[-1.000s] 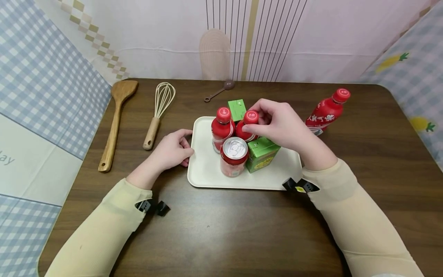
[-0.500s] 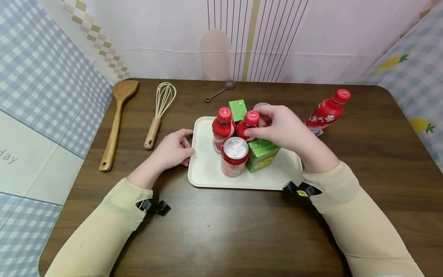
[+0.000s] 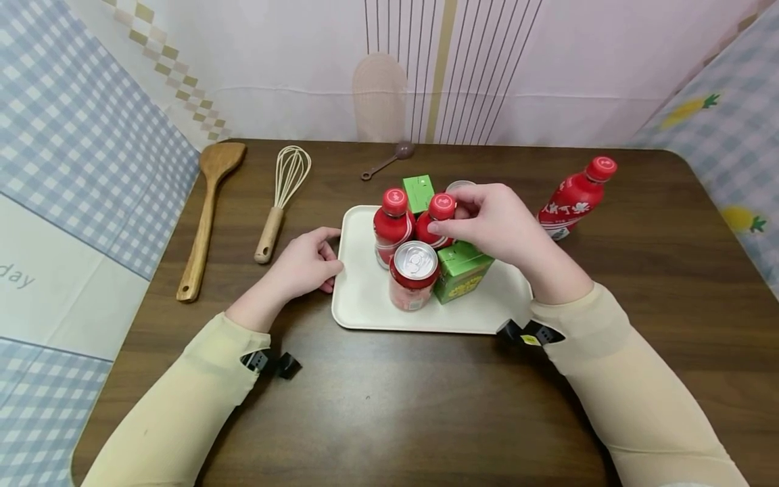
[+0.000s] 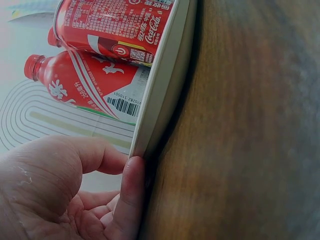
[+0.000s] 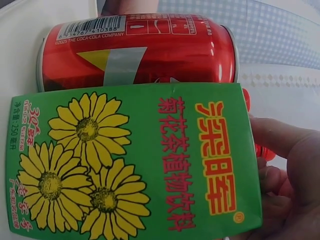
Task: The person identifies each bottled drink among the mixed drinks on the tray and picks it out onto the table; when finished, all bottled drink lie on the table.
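Note:
My left hand (image 3: pixel 307 265) is at the left edge of a cream tray (image 3: pixel 363 297); thumb and finger grip its rim in the left wrist view. My right hand (image 3: pixel 496 220) pinches a red bottle (image 3: pixel 431 232) just below its cap. Another red bottle (image 3: pixel 392 233) stands upright to its left. In front of them is a red Coca-Cola can (image 3: pixel 414 277). A green drink carton (image 3: pixel 462 274) printed with yellow flowers stands beside the can, and fills much of the right wrist view (image 5: pixel 135 165). The gripped bottle's lower part is hidden.
Behind the tray's bottles is a green carton (image 3: pixel 418 193), with a can top (image 3: pixel 460 184) partly hidden by my right hand. A red bottle (image 3: pixel 572 199) stands at right. A wooden spatula (image 3: pixel 205 223), a whisk (image 3: pixel 281 203) and a brown measuring spoon (image 3: pixel 389 161) lie on the table.
My right hand has shifted slightly on the bottle, and the can top behind it has come into view. The left hand stays at the tray's rim.

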`<action>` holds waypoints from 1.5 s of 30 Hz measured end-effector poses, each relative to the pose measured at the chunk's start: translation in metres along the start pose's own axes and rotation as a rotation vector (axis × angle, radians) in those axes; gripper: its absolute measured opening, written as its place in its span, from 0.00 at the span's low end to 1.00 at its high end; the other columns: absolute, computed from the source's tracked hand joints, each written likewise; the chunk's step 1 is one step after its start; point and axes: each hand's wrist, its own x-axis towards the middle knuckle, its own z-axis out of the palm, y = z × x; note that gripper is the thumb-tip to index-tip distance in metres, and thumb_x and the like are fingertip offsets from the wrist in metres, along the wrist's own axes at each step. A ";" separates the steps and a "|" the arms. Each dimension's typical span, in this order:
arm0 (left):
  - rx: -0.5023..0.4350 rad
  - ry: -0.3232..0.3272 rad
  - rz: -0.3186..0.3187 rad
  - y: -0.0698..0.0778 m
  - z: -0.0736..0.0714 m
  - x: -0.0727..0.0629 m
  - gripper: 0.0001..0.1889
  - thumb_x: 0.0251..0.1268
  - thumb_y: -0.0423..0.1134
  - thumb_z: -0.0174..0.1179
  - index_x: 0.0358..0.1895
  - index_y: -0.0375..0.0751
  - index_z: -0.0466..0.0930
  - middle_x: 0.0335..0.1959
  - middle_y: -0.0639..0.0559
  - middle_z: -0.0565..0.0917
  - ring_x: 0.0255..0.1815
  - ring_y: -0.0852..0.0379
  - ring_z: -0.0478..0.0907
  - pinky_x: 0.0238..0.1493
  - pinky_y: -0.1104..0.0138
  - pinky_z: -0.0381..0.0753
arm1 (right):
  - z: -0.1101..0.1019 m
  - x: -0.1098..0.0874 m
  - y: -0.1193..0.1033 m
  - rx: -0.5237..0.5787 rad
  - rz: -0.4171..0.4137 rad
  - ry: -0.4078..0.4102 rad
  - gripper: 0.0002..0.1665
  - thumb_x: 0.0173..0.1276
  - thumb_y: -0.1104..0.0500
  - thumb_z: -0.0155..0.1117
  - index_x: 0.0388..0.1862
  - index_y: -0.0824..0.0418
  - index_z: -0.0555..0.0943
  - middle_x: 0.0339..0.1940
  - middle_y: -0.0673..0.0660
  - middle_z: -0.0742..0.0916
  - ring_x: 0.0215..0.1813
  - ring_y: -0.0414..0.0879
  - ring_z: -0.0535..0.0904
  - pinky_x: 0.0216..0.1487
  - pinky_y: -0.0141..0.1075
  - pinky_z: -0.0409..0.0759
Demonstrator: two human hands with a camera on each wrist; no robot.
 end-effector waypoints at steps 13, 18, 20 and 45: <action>0.005 0.001 0.001 0.001 0.000 0.001 0.35 0.61 0.30 0.57 0.75 0.38 0.65 0.35 0.41 0.80 0.22 0.51 0.84 0.26 0.60 0.90 | -0.007 -0.004 -0.007 0.081 -0.021 0.077 0.16 0.62 0.50 0.78 0.47 0.53 0.89 0.27 0.57 0.82 0.32 0.50 0.78 0.29 0.35 0.77; 0.002 -0.002 0.004 0.003 0.000 0.001 0.35 0.62 0.30 0.57 0.75 0.37 0.65 0.35 0.40 0.80 0.22 0.51 0.84 0.26 0.60 0.90 | -0.024 -0.007 -0.015 0.114 -0.036 0.111 0.17 0.62 0.49 0.79 0.47 0.53 0.89 0.26 0.56 0.81 0.28 0.50 0.76 0.25 0.35 0.78; 0.005 0.003 0.007 0.004 -0.001 0.001 0.34 0.62 0.30 0.57 0.75 0.37 0.65 0.35 0.40 0.80 0.22 0.51 0.84 0.26 0.60 0.90 | -0.032 -0.007 -0.020 0.138 -0.046 0.132 0.17 0.62 0.49 0.79 0.47 0.53 0.89 0.25 0.55 0.81 0.26 0.50 0.75 0.23 0.35 0.77; 0.006 -0.003 -0.007 -0.002 0.000 0.000 0.34 0.62 0.30 0.56 0.75 0.38 0.65 0.36 0.40 0.80 0.23 0.50 0.85 0.27 0.60 0.91 | -0.106 -0.048 -0.030 0.410 -0.066 0.323 0.23 0.60 0.63 0.78 0.56 0.62 0.88 0.40 0.55 0.90 0.35 0.48 0.79 0.25 0.28 0.83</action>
